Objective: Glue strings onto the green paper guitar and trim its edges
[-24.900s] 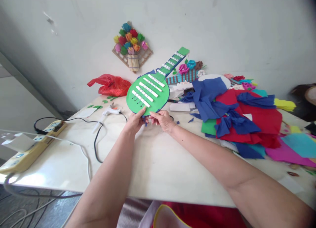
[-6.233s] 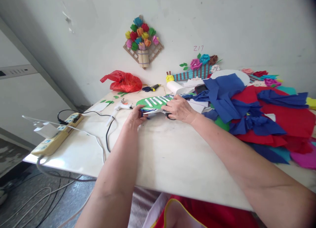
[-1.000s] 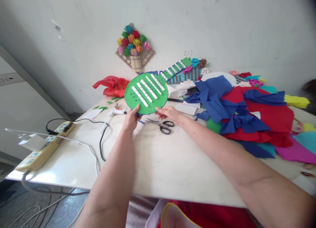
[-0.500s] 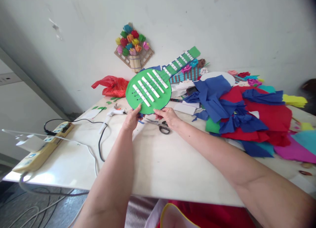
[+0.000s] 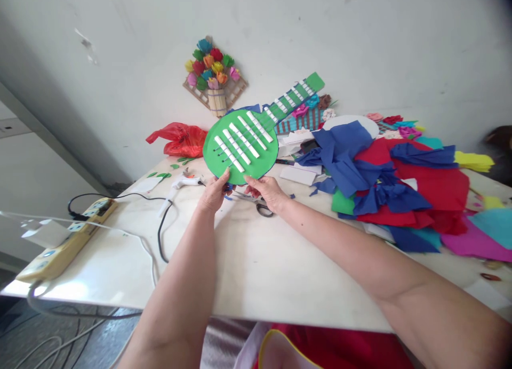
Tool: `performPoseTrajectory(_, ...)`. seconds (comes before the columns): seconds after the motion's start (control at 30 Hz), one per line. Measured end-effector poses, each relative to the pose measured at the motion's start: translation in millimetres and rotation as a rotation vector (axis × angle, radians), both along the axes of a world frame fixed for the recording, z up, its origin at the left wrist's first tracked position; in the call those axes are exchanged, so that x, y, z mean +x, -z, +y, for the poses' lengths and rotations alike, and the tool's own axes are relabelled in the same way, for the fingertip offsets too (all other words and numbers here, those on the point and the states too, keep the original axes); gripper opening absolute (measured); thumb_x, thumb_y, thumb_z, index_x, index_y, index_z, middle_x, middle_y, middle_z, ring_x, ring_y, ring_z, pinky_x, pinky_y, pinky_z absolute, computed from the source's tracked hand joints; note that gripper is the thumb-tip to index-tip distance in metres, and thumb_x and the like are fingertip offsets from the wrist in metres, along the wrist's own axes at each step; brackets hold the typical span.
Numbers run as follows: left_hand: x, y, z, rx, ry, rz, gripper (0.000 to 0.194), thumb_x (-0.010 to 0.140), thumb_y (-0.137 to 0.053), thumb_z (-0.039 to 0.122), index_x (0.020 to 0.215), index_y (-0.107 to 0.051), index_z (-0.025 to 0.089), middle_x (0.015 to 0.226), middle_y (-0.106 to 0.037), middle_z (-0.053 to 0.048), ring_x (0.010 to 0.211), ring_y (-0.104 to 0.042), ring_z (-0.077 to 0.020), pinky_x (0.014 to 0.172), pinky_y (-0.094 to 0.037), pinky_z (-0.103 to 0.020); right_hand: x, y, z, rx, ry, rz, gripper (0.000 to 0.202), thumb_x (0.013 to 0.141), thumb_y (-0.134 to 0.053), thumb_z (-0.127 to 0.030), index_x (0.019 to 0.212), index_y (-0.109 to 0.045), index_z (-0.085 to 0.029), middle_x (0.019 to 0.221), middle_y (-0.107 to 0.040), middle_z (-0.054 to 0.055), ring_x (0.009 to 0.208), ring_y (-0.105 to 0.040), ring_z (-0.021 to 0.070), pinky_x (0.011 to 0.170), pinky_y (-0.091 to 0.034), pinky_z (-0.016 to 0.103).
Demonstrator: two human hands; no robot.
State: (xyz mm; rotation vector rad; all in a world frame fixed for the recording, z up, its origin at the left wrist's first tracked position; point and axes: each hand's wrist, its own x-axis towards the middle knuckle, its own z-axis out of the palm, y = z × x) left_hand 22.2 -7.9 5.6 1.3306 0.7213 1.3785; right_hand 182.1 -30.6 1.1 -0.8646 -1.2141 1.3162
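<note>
A green guitar-shaped craft (image 5: 218, 129) with white rolled strips on its round body and neck is held up over the table, its neck slanting to the upper right. My left hand (image 5: 215, 192) pinches the bottom edge of the body, thumb on the front. Just to the right, my right hand (image 5: 269, 190) grips the same edge, thumb in front and fingers behind. Scissors (image 5: 264, 209) lie on the table below, partly hidden by my right hand. A white glue gun (image 5: 187, 181) lies left of my left hand.
Blue and red crepe paper (image 5: 346, 150) is heaped on the right of the table (image 5: 296, 283). A yellow power strip (image 5: 64, 246) with cables lies at the left. A red plastic bag (image 5: 180, 139) sits at the back, below a flower decoration (image 5: 217, 99) on the wall.
My right hand has shifted slightly left along the bottom edge, nearer my left hand. The guitar craft has hardly moved, and the whole view has shifted a little.
</note>
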Motion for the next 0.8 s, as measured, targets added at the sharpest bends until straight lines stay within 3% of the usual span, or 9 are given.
performPoseTrajectory(0.17, 6.4, -0.9, -4.1, -0.023, 0.024, 0.016, 0.032, 0.07, -0.066, 0.044, 0.074, -0.057, 0.014, 0.058, -0.058, -0.002, 0.044, -0.046, -0.0075, 0.038, -0.027, -0.019, -5.6, -0.4, -0.4, -0.044, 0.081, 0.056, 0.035, 0.049, -0.077, -0.044, 0.055, -0.061, -0.014, 0.048, -0.058, 0.0, 0.042, -0.041, 0.0055, 0.043, -0.031, 0.021)
performPoseTrajectory(0.3, 9.0, -1.4, -5.9, -0.056, 0.027, 0.019, 0.032, 0.072, -0.065, 0.045, 0.074, -0.058, 0.013, 0.06, -0.058, -0.004, 0.045, -0.047, -0.0076, 0.039, -0.028, -0.019, -5.8, -3.1, -1.4, -0.025, 0.117, 0.061, 0.032, 0.049, -0.077, -0.041, 0.052, -0.059, -0.015, 0.046, -0.056, -0.001, 0.041, -0.039, 0.0052, 0.043, -0.031, 0.022)
performPoseTrajectory(0.8, 4.6, 0.4, -3.1, -0.029, -0.002, 0.0, 0.035, 0.068, -0.068, 0.046, 0.069, -0.053, 0.015, 0.055, -0.05, 0.001, 0.045, -0.044, -0.0064, 0.038, -0.028, -0.019, -4.9, 6.6, 5.1, 0.017, 0.029, 0.006, 0.03, 0.05, -0.077, -0.037, 0.059, -0.062, -0.014, 0.052, -0.059, -0.001, 0.042, -0.04, 0.0053, 0.044, -0.031, 0.022)
